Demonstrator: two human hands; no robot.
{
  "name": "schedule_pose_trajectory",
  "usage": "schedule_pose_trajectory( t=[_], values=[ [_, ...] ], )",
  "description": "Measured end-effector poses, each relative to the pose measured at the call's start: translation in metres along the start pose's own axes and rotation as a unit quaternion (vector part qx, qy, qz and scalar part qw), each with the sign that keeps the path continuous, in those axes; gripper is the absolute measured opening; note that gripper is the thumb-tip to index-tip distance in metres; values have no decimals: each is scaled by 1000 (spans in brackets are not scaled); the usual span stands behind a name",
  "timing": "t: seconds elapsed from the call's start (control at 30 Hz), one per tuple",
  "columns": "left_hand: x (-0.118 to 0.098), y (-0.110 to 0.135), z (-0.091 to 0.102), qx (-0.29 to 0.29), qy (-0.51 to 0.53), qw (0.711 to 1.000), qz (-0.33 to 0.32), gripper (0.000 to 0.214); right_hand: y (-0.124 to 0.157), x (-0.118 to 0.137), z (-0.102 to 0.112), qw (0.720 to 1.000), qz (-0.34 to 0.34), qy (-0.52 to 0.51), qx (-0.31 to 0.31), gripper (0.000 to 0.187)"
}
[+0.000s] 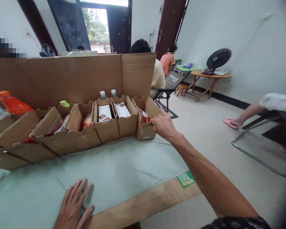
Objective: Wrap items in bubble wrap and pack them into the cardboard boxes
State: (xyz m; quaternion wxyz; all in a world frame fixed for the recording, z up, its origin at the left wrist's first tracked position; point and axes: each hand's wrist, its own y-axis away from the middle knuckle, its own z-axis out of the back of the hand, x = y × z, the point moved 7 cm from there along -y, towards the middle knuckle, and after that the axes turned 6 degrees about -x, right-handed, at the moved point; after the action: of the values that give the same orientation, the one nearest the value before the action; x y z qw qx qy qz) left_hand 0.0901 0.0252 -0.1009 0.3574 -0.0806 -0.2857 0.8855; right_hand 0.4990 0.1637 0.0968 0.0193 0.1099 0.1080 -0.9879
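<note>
My right hand (164, 126) is closed on the front right edge of a narrow cardboard box (146, 131) at the right end of a row. Inside that box lies a red packet (145, 116), partly hidden by the cardboard. My left hand (74, 205) rests flat with fingers spread on the pale green cloth (114, 171) over the table, touching no box. Left of the gripped box stand two cardboard boxes with white cartons (105, 113) inside. Further left, more open boxes (47, 127) lean at a slant, holding packets I see only in part.
A tall cardboard panel (85, 73) stands behind the row. An orange bottle (14, 101) tilts at the far left, and two white-capped bottles (103, 94) show behind the cartons. Beyond the table are seated people, a folding chair (175, 79) and a fan (218, 58) on a wooden table (213, 75).
</note>
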Motion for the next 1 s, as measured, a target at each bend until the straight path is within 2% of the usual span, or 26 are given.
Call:
schedule_pose_trajectory(
  t=[0.07,0.17,0.27,0.43,0.5,0.57,0.63,0.67,0.73,0.8,0.83,0.9,1.0],
  values=[
    [2,2,1,-7,14,1000,18,68,18,10,7,1000,20,2,23,27],
    [6,6,3,-20,38,998,47,65,42,31,19,994,58,-19,95,22],
    [9,10,3,-21,52,996,76,62,49,64,33,981,104,-57,152,20],
    [6,7,4,-27,72,991,110,61,27,133,57,969,148,-159,118,21],
    [2,1,7,-43,90,988,119,60,22,160,68,940,164,-278,111,22],
    [-1,-9,11,-56,111,984,124,60,20,173,85,879,174,-434,92,21],
    [-1,-21,13,-59,134,981,129,59,16,162,102,825,158,-541,39,23],
    [0,-27,14,-60,145,979,133,60,12,147,107,818,136,-559,-2,24],
    [3,-36,14,-61,165,973,147,62,-1,104,110,835,65,-539,-96,24],
    [4,-43,12,-63,182,968,160,65,-21,57,97,859,-39,-487,-155,17],
    [4,-46,9,-65,189,966,166,67,-32,37,84,864,-94,-470,-155,13],
    [1,-51,3,-65,205,960,182,76,-56,12,50,860,-178,-466,-103,9],
    [-6,-60,-8,-55,242,942,228,92,-83,10,2,841,-215,-497,-7,24]
  ],
)
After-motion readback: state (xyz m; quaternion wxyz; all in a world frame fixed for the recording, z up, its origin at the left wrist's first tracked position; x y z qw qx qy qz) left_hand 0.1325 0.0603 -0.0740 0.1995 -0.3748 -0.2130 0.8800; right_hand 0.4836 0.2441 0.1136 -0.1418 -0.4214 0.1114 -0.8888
